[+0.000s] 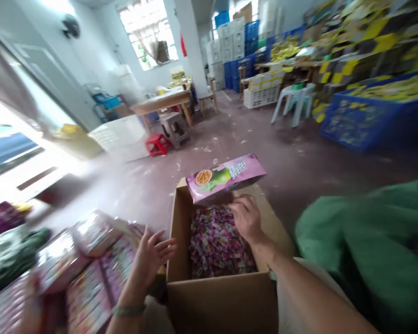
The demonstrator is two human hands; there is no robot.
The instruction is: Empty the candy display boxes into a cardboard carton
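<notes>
A brown cardboard box [223,297] stands open in front of me, filled with small pink and purple wrapped sweets [214,243]. My right hand [246,218] reaches into the box and holds a pink printed carton [226,178] by its lower edge, tilted above the far rim. My left hand [153,255] hovers open with spread fingers just left of the box wall, holding nothing. A green band sits on that wrist. Flat pink packages [90,264] lie spread out to the left of it.
A green bag or cloth [369,241] bulges at the right. Across the bare floor are a red stool [157,144], wooden tables [162,103], a white plastic chair [296,99], and blue crates [372,116] of yellow packs. A bright doorway opens at the left.
</notes>
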